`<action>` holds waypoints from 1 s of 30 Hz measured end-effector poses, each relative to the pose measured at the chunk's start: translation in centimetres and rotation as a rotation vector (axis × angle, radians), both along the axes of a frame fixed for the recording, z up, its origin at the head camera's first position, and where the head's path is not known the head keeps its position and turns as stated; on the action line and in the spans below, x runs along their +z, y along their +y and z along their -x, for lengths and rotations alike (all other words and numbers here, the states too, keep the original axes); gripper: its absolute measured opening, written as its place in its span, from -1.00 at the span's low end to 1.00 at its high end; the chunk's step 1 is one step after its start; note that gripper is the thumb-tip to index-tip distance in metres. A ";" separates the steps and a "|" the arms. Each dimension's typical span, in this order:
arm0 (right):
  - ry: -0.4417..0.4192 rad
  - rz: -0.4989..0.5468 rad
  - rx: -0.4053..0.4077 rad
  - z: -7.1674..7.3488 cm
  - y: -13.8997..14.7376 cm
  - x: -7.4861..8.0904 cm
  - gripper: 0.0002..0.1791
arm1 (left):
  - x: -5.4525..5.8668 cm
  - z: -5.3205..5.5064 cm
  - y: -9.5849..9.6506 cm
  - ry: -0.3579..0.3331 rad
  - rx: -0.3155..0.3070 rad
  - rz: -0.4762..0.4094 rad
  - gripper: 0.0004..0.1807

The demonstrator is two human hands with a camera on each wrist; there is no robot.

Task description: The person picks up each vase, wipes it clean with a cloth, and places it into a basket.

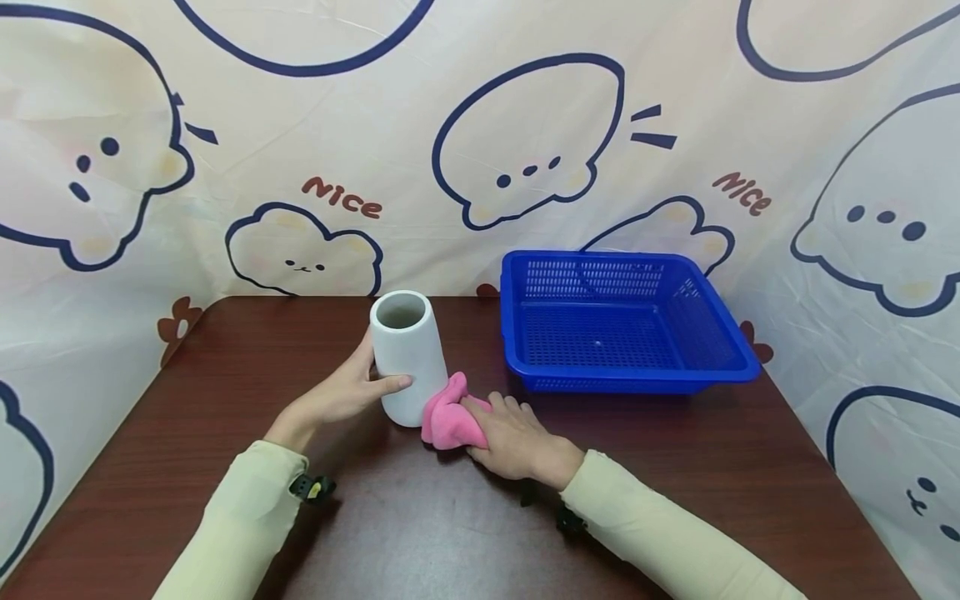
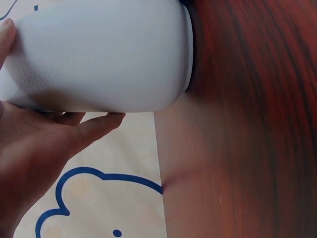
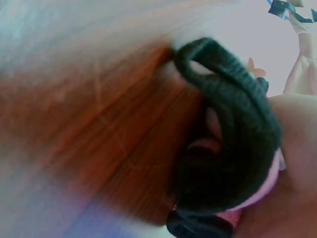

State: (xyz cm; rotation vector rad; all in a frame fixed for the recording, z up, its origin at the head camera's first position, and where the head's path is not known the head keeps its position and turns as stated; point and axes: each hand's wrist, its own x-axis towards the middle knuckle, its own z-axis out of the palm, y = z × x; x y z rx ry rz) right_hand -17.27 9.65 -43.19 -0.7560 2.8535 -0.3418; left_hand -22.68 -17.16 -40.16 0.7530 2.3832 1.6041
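Note:
A white, tapered vase (image 1: 411,367) with a round open mouth stands upright on the dark wooden table. My left hand (image 1: 348,387) grips its left side, thumb across the front and fingers mostly hidden behind; in the left wrist view, fingers extend along the vase wall (image 2: 104,54). Bunched at the vase's lower right is a pink cloth (image 1: 452,417). The cloth is held in my right hand (image 1: 517,437), palm down, with its fingertips partly hidden by the folds. A dark strap (image 3: 237,124) covers much of the right wrist view, and only bits of pink show behind it.
A blue plastic basket (image 1: 637,375) with perforated sides sits at the back right of the table (image 1: 420,533), beyond my right hand. A cartoon-printed curtain (image 1: 405,167) hangs behind the table and down both sides.

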 end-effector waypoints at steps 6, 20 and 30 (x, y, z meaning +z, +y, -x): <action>-0.013 0.022 0.001 0.1 0.2 0.0 -0.27 | 0.1 0.0 0.1 0.004 -0.007 -0.008 0.03; -0.008 0.047 0.023 0.3 0.8 0.3 -0.32 | 0.2 -0.1 0.0 0.002 -0.010 -0.014 0.04; 0.016 0.055 0.047 0.2 1.4 0.7 -0.35 | 0.2 -0.1 0.1 -0.001 -0.016 -0.021 0.04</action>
